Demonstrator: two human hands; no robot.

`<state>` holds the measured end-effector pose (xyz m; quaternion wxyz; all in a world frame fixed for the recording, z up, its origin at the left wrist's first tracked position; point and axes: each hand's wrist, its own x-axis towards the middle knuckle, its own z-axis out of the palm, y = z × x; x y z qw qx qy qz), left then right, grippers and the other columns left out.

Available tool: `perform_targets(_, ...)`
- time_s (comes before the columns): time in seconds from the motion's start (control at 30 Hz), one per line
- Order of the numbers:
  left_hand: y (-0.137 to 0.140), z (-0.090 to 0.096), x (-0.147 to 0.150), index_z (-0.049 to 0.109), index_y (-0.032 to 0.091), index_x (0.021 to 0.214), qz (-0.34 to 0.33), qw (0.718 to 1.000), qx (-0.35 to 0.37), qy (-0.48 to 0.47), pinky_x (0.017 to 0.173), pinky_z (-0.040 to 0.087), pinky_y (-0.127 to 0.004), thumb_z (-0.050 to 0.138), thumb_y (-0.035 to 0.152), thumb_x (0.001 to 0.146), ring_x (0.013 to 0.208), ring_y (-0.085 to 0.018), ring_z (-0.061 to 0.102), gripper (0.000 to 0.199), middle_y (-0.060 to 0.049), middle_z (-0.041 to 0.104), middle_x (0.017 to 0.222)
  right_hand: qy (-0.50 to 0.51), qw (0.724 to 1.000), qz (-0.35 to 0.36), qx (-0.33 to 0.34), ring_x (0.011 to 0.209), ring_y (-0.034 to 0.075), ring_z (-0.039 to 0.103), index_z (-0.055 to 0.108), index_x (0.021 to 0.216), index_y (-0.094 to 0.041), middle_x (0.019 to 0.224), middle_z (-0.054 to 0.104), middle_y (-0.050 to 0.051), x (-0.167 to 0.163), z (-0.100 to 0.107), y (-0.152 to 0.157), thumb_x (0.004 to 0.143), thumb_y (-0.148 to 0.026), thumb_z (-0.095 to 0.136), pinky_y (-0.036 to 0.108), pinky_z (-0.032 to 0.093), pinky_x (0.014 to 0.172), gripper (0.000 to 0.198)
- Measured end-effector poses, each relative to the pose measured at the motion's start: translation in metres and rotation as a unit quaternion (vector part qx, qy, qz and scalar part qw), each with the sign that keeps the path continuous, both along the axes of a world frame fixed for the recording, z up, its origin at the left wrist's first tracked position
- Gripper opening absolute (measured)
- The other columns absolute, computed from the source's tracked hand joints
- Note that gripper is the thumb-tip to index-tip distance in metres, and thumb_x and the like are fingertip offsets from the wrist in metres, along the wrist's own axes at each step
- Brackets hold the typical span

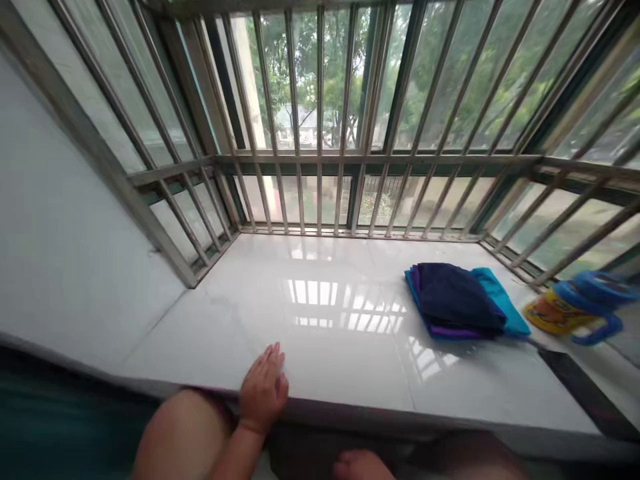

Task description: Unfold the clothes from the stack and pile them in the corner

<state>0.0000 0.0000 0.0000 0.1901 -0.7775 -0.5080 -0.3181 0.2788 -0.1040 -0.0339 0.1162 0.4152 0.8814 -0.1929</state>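
Under my left hand (263, 387) lies the near edge of the white tiled window ledge (325, 313) — palm down, fingers together and flat on the tile, holding nothing. My right hand is barely in view: only a rounded bit of skin shows at the bottom of the frame, to the right of and below the left hand, and I cannot tell whether it is that hand or how it is set.

Well off to the right of my left hand, and further from me, sits a folded stack of cloths (463, 301) — dark navy on top, a purple layer under it, teal at the bottom and sticking out on the far side. As far as I can judge, the stack is untouched and neatly squared; nothing has been unfolded or spread on the ledge, so whatever handling it calls for is all left to do. The tile between my hand and the stack is glossy and shows the reflection of the window bars (320, 120).

Beyond the cloths, further right again, a blue-and-yellow plastic jug (575, 308) with a loop handle lies tipped on its side near the bars. It is blurred, and I cannot see whether anything is in it.
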Motion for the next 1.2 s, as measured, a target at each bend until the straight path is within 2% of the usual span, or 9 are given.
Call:
perform_targets(0.07, -0.002, 0.000, 0.000, 0.064, 0.016, 0.142, 0.001, 1.000, -0.004, -0.003, 0.109, 0.059, -0.050, 0.052, 0.015, 0.097, 0.134, -0.033, 0.073, 0.047, -0.016, 0.073, 0.148, 0.115, 0.992, -0.025, 0.037, 0.072, 0.017, 0.069, 0.071, 0.084, -0.026, 0.082, 0.076, -0.003, 0.027, 0.043, 0.008, 0.084, -0.018, 0.070, 0.026, 0.040, 0.056, 0.008)
perform_targets(0.2, -0.003, -0.001, -0.001, 0.065, 0.018, 0.142, 0.001, 1.000, -0.011, -0.006, 0.109, 0.059, -0.051, 0.052, 0.016, 0.097, 0.135, -0.033, 0.072, 0.047, -0.015, 0.072, 0.150, 0.229, 0.950, -0.141, 0.161, 0.098, 0.022, 0.071, 0.074, 0.110, -0.027, 0.103, 0.076, 0.005, 0.095, 0.128, 0.056, 0.101, -0.020, 0.053, 0.034, 0.056, 0.089, 0.024)
perform_targets(0.3, -0.003, -0.002, -0.001, 0.065, 0.019, 0.142, -0.002, 1.000, -0.017, -0.015, 0.110, 0.058, -0.051, 0.053, 0.017, 0.097, 0.137, -0.034, 0.071, 0.047, -0.014, 0.071, 0.152, 0.192, 0.897, -0.227, 0.328, 0.122, 0.032, 0.066, 0.074, 0.122, -0.025, 0.126, 0.073, 0.015, 0.154, 0.173, 0.114, 0.106, -0.035, 0.052, 0.051, 0.052, 0.112, 0.029)
perform_targets(0.37, -0.003, -0.002, -0.001, 0.066, 0.020, 0.143, -0.004, 1.000, -0.019, -0.024, 0.112, 0.058, -0.051, 0.054, 0.017, 0.096, 0.138, -0.033, 0.071, 0.048, -0.014, 0.071, 0.153, 0.121, 0.837, -0.329, 0.421, 0.144, 0.040, 0.053, 0.067, 0.139, -0.023, 0.152, 0.061, 0.020, 0.189, 0.187, 0.151, 0.106, -0.046, 0.051, 0.067, 0.038, 0.124, 0.044)
perform_targets(0.43, -0.003, -0.001, 0.000, 0.066, 0.020, 0.143, -0.005, 0.999, -0.018, -0.028, 0.112, 0.058, -0.051, 0.054, 0.016, 0.096, 0.137, -0.033, 0.071, 0.048, -0.013, 0.071, 0.153, 0.059, 0.777, -0.428, 0.458, 0.161, 0.045, 0.032, 0.050, 0.161, -0.020, 0.175, 0.037, 0.023, 0.218, 0.188, 0.181, 0.106, -0.059, 0.048, 0.078, 0.021, 0.128, 0.067)
perform_targets(0.5, -0.003, 0.000, 0.000, 0.066, 0.020, 0.142, -0.004, 1.000, -0.015, -0.026, 0.112, 0.058, -0.051, 0.054, 0.016, 0.097, 0.137, -0.033, 0.071, 0.047, -0.013, 0.071, 0.152, 0.016, 0.750, -0.507, 0.425, 0.166, 0.048, 0.020, 0.035, 0.172, -0.019, 0.183, 0.020, 0.024, 0.241, 0.181, 0.204, 0.104, -0.071, 0.044, 0.081, 0.013, 0.128, 0.086)
perform_targets(0.67, -0.004, 0.002, 0.001, 0.066, 0.019, 0.141, -0.002, 1.000, -0.008, -0.019, 0.111, 0.058, -0.051, 0.053, 0.016, 0.098, 0.137, -0.033, 0.071, 0.045, -0.013, 0.072, 0.151, -0.026, 0.750, -0.603, 0.270, 0.164, 0.049, 0.026, 0.037, 0.174, -0.017, 0.181, 0.027, 0.024, 0.275, 0.147, 0.230, 0.101, -0.084, 0.031, 0.077, 0.020, 0.127, 0.099)
perform_targets(0.83, -0.004, 0.003, 0.001, 0.067, 0.018, 0.139, -0.004, 1.000, -0.012, -0.018, 0.111, 0.058, -0.051, 0.053, 0.015, 0.097, 0.137, -0.033, 0.071, 0.044, -0.014, 0.072, 0.151, -0.018, 0.742, -0.597, 0.305, 0.164, 0.045, 0.028, 0.040, 0.173, -0.017, 0.181, 0.030, 0.022, 0.278, 0.129, 0.227, 0.105, -0.076, 0.021, 0.073, 0.021, 0.129, 0.092)
perform_targets(1.2, -0.004, 0.002, -0.001, 0.066, 0.021, 0.141, -0.008, 0.999, -0.020, -0.034, 0.111, 0.059, -0.052, 0.055, 0.016, 0.096, 0.136, -0.034, 0.072, 0.047, -0.012, 0.072, 0.151, -0.013, 0.735, -0.599, 0.318, 0.165, 0.042, 0.028, 0.041, 0.173, -0.018, 0.181, 0.030, 0.020, 0.271, 0.128, 0.222, 0.107, -0.073, 0.019, 0.071, 0.019, 0.131, 0.089)
